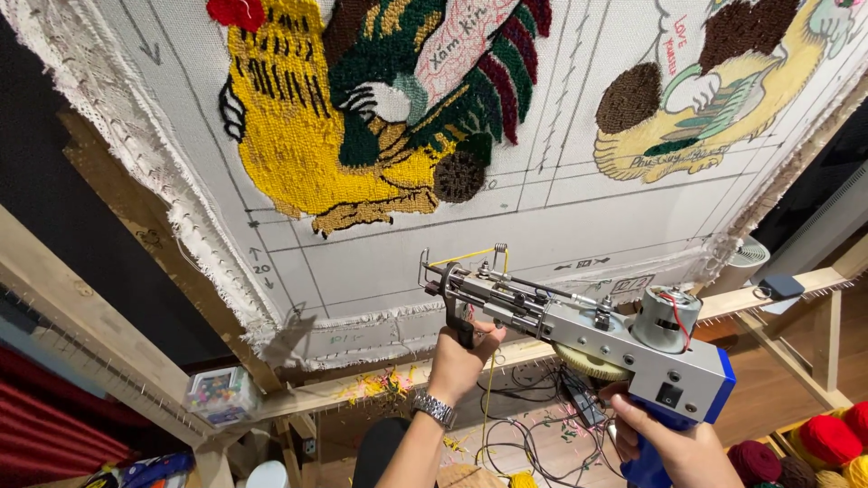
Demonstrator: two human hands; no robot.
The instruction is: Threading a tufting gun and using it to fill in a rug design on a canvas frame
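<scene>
My left hand (459, 360), at the lower middle of the frame, has a silver metal link-band wristwatch (434, 408) on its wrist. Both forearms are bare, with no sleeves. My right hand (680, 445), at the lower right, wears nothing.

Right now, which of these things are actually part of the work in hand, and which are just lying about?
In use:
- tufting gun, held by left hand and right hand
- yellow yarn threaded at its tip
- stretched cloth with tufted rooster
- wooden frame

Lying about:
- yarn balls
- tangled cables on the floor
- yarn scraps
- small box on the frame
- white fan
</scene>
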